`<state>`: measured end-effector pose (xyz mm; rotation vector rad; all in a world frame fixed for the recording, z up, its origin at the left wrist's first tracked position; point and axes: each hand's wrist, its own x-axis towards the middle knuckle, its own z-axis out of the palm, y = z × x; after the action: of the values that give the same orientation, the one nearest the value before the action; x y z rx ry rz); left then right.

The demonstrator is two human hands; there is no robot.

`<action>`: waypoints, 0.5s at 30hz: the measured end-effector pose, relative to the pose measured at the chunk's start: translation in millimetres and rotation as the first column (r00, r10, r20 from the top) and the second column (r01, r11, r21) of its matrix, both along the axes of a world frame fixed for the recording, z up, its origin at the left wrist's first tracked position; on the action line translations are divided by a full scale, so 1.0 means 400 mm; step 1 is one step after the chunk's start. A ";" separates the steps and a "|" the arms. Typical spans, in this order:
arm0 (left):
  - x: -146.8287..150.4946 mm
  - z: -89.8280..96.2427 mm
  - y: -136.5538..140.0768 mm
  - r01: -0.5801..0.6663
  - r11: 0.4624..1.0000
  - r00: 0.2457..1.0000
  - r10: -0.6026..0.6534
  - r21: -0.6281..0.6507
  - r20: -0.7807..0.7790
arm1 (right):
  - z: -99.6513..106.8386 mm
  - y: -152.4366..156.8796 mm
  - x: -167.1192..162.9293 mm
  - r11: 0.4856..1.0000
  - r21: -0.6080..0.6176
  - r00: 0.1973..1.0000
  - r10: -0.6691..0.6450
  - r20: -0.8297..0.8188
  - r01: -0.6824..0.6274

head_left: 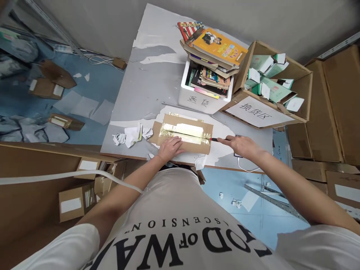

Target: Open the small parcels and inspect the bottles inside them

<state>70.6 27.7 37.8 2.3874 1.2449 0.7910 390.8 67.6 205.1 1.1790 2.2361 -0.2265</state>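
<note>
A flat cardboard box (206,131) lies near the table's front edge, with shiny clear tape and a pale label strip along its middle seam. My left hand (170,148) lies on the near side of the box, fingers stretched out over the cardboard. In my right hand (242,145) is a slim black-handled cutter (214,139) with a red part towards its front. Its tip meets the right end of the taped seam; the blade itself is too small to make out. Crumpled white paper (132,135) sits left of the box.
A white bin (197,98) piled with books (221,47) stands behind the box. Right of it, a cardboard carton (305,93) holds several green-and-white boxes. A white cable (239,163) runs from a partly hidden device beneath my right hand. Cartons (71,204) stand at lower left.
</note>
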 end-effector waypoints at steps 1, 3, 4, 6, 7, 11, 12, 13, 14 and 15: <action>0.001 0.000 0.001 0.004 1.000 1.000 -0.004 -0.006 -0.004 | 0.000 -0.008 0.013 1.000 0.007 1.000 0.000 0.007 0.000; 0.001 0.002 0.002 0.012 1.000 1.000 -0.012 -0.006 -0.011 | -0.002 -0.020 0.030 1.000 0.023 1.000 0.008 0.007 -0.008; 0.001 0.003 0.002 0.015 1.000 1.000 -0.015 -0.004 -0.012 | -0.003 -0.025 0.035 0.999 0.034 1.000 0.009 0.003 -0.010; 0.001 0.005 0.003 0.021 1.000 1.000 -0.021 0.007 -0.013 | -0.004 -0.031 0.042 0.999 0.051 1.000 0.003 -0.005 -0.003; 0.001 0.006 0.004 0.020 1.000 1.000 -0.020 0.015 -0.016 | -0.005 -0.034 0.043 0.999 0.054 1.000 -0.005 -0.008 0.005; 0.000 0.013 0.004 0.004 0.998 1.000 -0.003 0.062 -0.025 | 0.003 -0.047 0.048 0.997 0.047 0.998 -0.052 -0.043 0.054; -0.001 0.015 0.004 0.000 0.998 1.000 0.001 0.068 -0.023 | 0.012 -0.054 0.055 0.996 0.049 0.996 -0.068 -0.064 0.071; -0.002 0.017 0.003 -0.001 0.998 1.000 0.003 0.070 -0.022 | 0.023 -0.063 0.066 0.995 0.050 0.992 -0.086 -0.093 0.091; -0.002 0.019 0.003 -0.002 0.998 1.000 0.004 0.068 -0.021 | 0.036 -0.074 0.080 0.992 0.054 0.985 -0.107 -0.134 0.116; -0.002 0.020 0.003 -0.004 0.998 1.000 0.005 0.068 -0.021 | 0.047 -0.087 0.099 0.986 0.065 0.972 -0.139 -0.188 0.153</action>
<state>69.6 28.8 45.9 2.4537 1.2511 0.8234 430.3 32.8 223.8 1.4193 2.3356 -0.3194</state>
